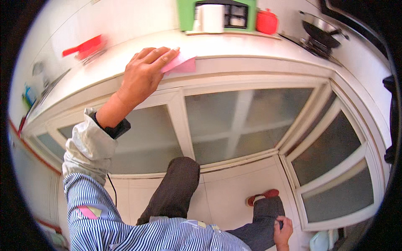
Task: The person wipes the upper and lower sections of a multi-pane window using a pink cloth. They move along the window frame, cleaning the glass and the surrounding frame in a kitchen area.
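Observation:
My left hand (144, 72) holds a pink cloth (182, 65) at the front edge of the white countertop (220, 45). The fingers press on the cloth, and part of it hangs over the edge. A black band circles the wrist below a rolled-up sleeve. My right hand (283, 230) is low at the right, beside my dark trouser leg, its fingers curled; whether it holds anything cannot be made out.
On the counter stand a red-handled item (86, 47), a green rack (187, 15), a red lidded pot (267, 22) and a wok (320, 29) on a stove. Below are cabinets with frosted glass doors (248, 122). A light bag-like item (320, 241) lies at the lower right.

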### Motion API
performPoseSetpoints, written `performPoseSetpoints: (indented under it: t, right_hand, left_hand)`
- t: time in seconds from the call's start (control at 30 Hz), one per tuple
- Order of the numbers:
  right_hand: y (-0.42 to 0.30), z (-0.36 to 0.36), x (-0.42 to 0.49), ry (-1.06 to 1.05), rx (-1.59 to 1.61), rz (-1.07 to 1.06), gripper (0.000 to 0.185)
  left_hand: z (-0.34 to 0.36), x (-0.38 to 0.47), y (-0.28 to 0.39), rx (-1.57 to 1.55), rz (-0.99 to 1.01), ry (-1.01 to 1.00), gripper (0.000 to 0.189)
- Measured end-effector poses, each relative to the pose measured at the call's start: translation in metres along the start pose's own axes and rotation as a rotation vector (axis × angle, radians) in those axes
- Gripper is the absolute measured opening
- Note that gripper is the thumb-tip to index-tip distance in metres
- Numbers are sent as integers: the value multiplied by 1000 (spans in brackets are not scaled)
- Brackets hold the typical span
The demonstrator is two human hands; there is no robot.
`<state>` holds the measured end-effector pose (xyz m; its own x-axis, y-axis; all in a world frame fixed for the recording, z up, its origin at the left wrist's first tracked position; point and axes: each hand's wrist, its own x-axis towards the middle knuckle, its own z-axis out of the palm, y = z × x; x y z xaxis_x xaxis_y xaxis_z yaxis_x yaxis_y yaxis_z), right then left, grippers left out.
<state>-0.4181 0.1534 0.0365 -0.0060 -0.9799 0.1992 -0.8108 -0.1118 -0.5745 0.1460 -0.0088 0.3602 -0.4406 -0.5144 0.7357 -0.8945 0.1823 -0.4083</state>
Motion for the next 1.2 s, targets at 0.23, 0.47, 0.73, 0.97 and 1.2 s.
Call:
performPoseSetpoints:
  t: [0.23, 0.47, 0.73, 0.97, 1.2]
  right_hand:
    - [-8, -9, -6, 47, 14, 13, 15]
    - [-2, -10, -7, 55, 17, 33, 16]
    - [0, -13, -5, 47, 47, 53, 15]
    - [0, -13, 4, 9, 100, 62, 17]
    - [-5, -14, -3, 13, 73, 112, 17]
  left_hand:
    - [54, 70, 66, -79, 12, 88, 53]
    - [112, 147, 124, -180, 54, 95, 49]
    - [177, 237, 199, -190, 46, 54, 43]
    - [208, 307, 257, -239, 22, -66, 33]
    - [179, 261, 213, -138, 94, -75, 34]
